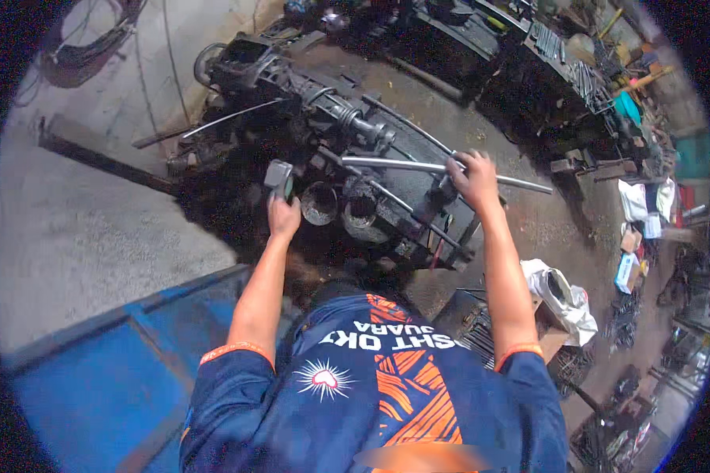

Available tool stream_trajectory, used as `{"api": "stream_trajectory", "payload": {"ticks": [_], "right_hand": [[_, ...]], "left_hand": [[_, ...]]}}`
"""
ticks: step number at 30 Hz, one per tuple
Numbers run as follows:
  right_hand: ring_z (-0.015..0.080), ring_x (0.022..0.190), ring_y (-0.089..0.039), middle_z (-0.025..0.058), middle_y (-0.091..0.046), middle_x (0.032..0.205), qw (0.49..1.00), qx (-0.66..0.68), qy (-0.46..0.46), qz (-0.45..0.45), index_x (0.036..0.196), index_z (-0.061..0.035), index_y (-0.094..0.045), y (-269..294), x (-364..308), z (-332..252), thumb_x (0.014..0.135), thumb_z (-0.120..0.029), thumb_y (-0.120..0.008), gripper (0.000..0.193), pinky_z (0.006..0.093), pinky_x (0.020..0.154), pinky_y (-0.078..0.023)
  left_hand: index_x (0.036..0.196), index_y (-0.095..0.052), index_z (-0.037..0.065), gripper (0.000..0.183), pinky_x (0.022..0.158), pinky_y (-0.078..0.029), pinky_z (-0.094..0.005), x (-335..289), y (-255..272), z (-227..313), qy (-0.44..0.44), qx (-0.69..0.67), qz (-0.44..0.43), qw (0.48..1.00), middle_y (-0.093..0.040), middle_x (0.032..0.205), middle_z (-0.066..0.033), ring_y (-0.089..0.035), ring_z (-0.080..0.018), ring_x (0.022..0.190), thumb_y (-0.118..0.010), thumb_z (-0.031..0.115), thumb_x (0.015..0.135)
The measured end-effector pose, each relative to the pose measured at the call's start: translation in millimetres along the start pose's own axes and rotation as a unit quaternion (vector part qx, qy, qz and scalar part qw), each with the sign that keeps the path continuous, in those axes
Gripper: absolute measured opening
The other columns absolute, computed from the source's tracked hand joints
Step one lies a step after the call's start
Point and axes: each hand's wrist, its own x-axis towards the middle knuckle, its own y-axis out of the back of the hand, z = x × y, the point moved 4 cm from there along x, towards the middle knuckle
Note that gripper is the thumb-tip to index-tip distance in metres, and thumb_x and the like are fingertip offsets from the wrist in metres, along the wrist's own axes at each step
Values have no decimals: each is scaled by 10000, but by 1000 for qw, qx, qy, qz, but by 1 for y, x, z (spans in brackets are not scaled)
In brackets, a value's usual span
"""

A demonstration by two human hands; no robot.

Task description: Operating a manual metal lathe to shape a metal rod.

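Observation:
A long bright metal rod point(402, 164) lies crosswise above a dark, greasy machine point(323, 102). My right hand point(475, 180) has its fingers wrapped round the rod right of its middle, and the far end pokes out to the right. Lower on the left, my left hand point(284, 216) is closed at the base of a grey block-shaped piece point(278, 173) with a greenish side. Whether that piece is fixed to the machine I cannot tell. Close beside this hand are two round tins point(320, 206) with grainy contents.
A blue metal surface point(95, 378) fills the lower left. Along the far right runs a workbench point(560, 67) with many rods and tools. A white sack point(568, 303) stands near my right elbow. A dark beam point(106, 162) juts out at the left, by the wall.

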Motion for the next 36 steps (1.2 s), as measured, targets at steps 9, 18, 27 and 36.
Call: {"api": "stream_trajectory", "payload": {"ticks": [9, 18, 27, 36], "right_hand": [[381, 888, -597, 201, -633, 924, 994, -11, 6, -113, 872, -60, -665, -19, 19, 10, 909, -429, -443, 432, 464, 791, -471], [410, 834, -609, 240, -633, 860, 988, -95, -2, -123, 840, -19, -663, -21, 13, 1, 938, -440, -367, 524, 484, 766, -475], [376, 914, -609, 205, -638, 946, 990, -26, -102, -92, 923, -24, -612, -12, 22, 11, 769, -413, -605, 418, 457, 787, -486], [331, 935, -616, 154, -656, 933, 981, -130, -69, -126, 909, -76, -681, -17, 30, 0, 745, -429, -570, 405, 431, 821, -490]], "left_hand": [[1356, -318, -72, 788, 1032, -343, -360, -60, -30, -41, 118, -31, -143, 982, -455, 1299, -277, -436, -355, 1231, -681, 237, 729], [1346, -335, -76, 755, 1054, -317, -347, -61, -17, -29, 138, -68, -131, 979, -438, 1320, -272, -414, -345, 1255, -672, 232, 745], [1251, -485, -14, 496, 860, -441, -431, -24, -24, -63, 34, -3, -17, 999, -603, 1051, -256, -572, -404, 995, -616, 162, 805], [1102, -605, -24, 314, 692, -487, -356, 4, -21, -61, 71, -137, 57, 986, -668, 863, -159, -638, -259, 747, -608, 169, 854]]}}
